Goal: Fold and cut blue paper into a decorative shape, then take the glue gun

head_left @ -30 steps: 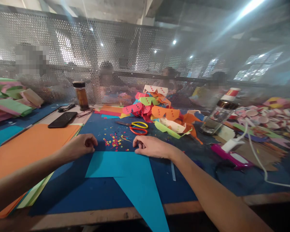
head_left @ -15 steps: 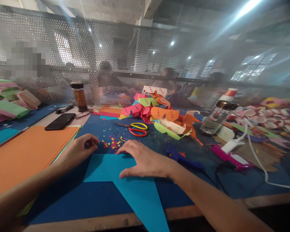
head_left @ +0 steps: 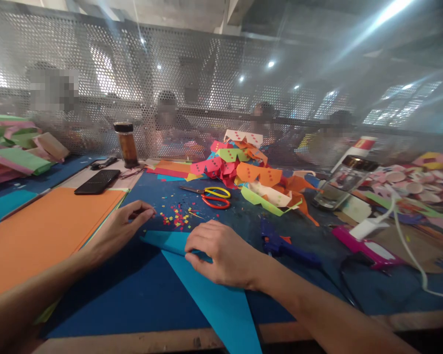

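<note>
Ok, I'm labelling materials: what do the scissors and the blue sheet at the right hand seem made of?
Blue sheet: probably paper or thin card, matte, with even colour and crisp edges.
Scissors: dull grey blades look like metal; the smooth red and yellow handles could be plastic or coated metal.

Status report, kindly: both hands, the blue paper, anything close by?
Right hand on blue paper, grip unclear; left hand near it, nothing visibly held. Paper overhangs table edge. Paper bits and scissors lie beyond it.
</note>
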Action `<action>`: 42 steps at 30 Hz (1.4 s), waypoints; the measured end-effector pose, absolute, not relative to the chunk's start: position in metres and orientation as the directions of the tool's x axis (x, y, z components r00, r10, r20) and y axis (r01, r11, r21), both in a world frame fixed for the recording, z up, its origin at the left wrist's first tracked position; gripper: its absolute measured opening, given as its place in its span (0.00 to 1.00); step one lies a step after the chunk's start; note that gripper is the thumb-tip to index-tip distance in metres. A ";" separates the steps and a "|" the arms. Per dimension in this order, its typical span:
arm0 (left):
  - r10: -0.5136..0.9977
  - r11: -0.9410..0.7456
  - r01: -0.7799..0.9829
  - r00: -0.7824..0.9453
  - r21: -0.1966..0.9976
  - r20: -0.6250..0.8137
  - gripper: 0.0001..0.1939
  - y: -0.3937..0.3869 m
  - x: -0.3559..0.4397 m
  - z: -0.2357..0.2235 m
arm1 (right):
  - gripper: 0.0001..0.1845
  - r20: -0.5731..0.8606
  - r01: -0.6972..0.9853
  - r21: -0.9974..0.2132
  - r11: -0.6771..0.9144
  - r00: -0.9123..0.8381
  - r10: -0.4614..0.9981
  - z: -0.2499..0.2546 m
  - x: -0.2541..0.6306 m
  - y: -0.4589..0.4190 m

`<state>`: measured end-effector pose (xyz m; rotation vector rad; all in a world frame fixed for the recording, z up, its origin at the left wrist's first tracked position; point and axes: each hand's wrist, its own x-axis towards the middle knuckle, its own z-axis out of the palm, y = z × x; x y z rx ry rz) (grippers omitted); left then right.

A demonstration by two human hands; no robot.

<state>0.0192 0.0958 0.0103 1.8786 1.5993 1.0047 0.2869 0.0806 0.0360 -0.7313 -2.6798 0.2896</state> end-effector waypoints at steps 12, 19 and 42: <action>0.977 -0.040 0.077 0.213 0.996 0.023 0.22 0.088 0.041 0.029 | 0.11 0.436 0.441 -0.737 0.513 -0.270 0.859 0.055 0.294 0.097; 0.953 0.036 0.162 0.293 0.986 -0.083 0.22 0.103 0.060 0.047 | 0.13 0.373 0.391 -0.812 0.434 -0.226 0.900 0.059 0.300 0.102; 0.800 0.293 0.091 0.523 0.952 -0.296 0.18 0.120 0.061 0.060 | 0.16 0.195 0.191 -0.943 0.271 -0.341 0.920 0.058 0.305 0.116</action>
